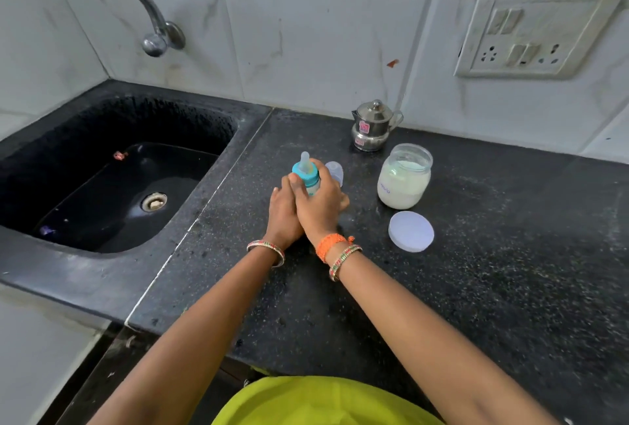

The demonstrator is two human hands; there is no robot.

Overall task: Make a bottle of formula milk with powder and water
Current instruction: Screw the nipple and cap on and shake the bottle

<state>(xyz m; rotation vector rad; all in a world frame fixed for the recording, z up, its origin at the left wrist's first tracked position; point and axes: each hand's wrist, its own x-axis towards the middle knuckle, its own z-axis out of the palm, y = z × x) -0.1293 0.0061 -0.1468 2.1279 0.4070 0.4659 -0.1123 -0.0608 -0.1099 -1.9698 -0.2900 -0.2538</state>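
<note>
My right hand (320,203) and my left hand (284,211) are both wrapped around the baby bottle (308,179), which stands upright on the black worktop (476,271) just right of the sink (112,172). The right fingers curl round the bottle body below the collar; the left hand presses against its near side, though how far those fingers close round it I cannot tell, as the right hand covers them. Task status, by my judgement: well advanced. The teal collar and clear teat are already seated on the bottle, which suggests that filling is finished and that what remains is tightening, shaking to mix, and capping. The clear cap (335,172) stands just behind the bottle, not yet fitted. The powder jar (405,176) sits open to the right, well apart from the bottle, still holding a good quantity of white powder, with its round lid (411,231) lying flat on the worktop in front of it; closing that jar is outstanding. A small steel pot (372,126) with its lid on stands near the wall behind the jar. Condition of the bottle: small, the visible part of the body pale and whitish beneath the collar, but my hands cover most of it, so the fill level and whether the contents are mixed cannot be confirmed. No spillage is visible around its base.
</note>
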